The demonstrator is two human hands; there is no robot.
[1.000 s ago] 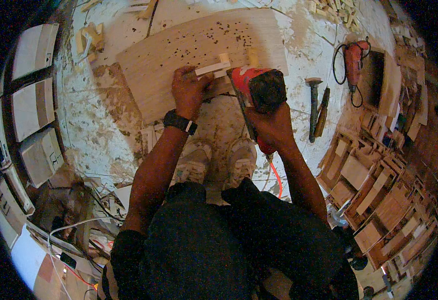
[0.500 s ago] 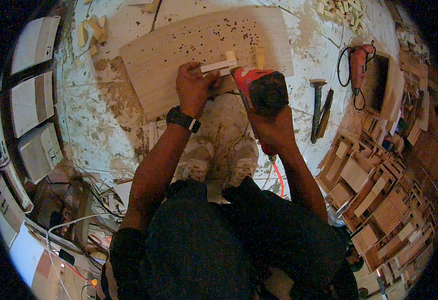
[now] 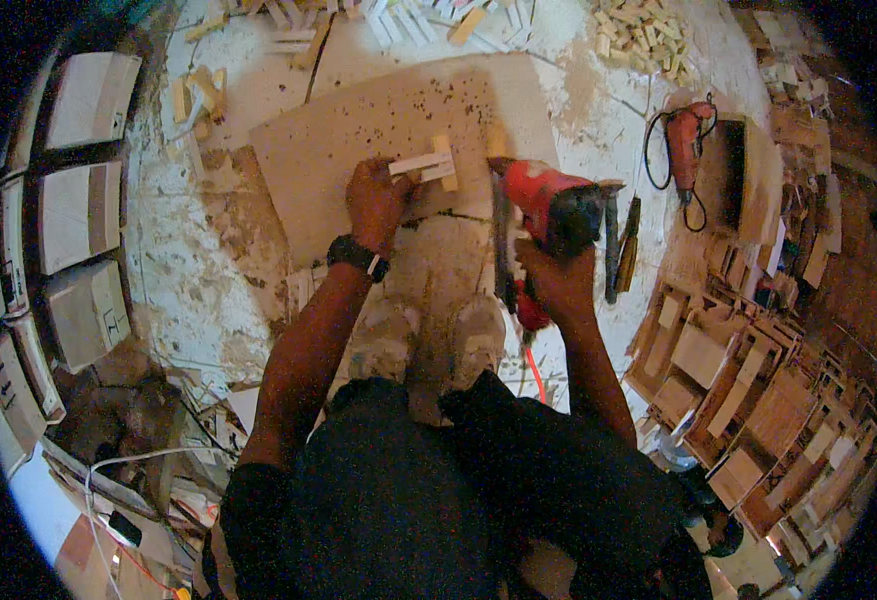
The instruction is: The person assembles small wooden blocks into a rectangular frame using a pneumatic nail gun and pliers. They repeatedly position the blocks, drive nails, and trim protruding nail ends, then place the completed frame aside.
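My left hand point(image 3: 376, 208), a dark watch on its wrist, pinches a small T-shaped wooden piece point(image 3: 422, 165) over the board. Pale strips form its stem and a yellowish block crosses its far end. To the right, my right hand point(image 3: 566, 285) is wrapped round the handle of a red and black nail gun point(image 3: 548, 198), which has an orange hose at its lower end. The gun's nose stands apart from the wooden piece. Beneath both lies a large brown board point(image 3: 308, 195) on the floor. A small wooden block point(image 3: 497, 140) rests on it near the gun's nose.
Right of the gun lie a hammer point(image 3: 611, 255), partly hidden, and a chisel-like tool point(image 3: 629, 245). A red corded power tool point(image 3: 689, 150) sits farther right. Small wood blocks point(image 3: 643, 38) and pale strips point(image 3: 403, 25) lie at the back. Stacked wooden parts point(image 3: 748, 400) fill the right side.
My right hand has drawn the nail gun to the right, away from the wooden piece. The crosspiece now shows whole, still in my left hand. The view has shifted slightly.
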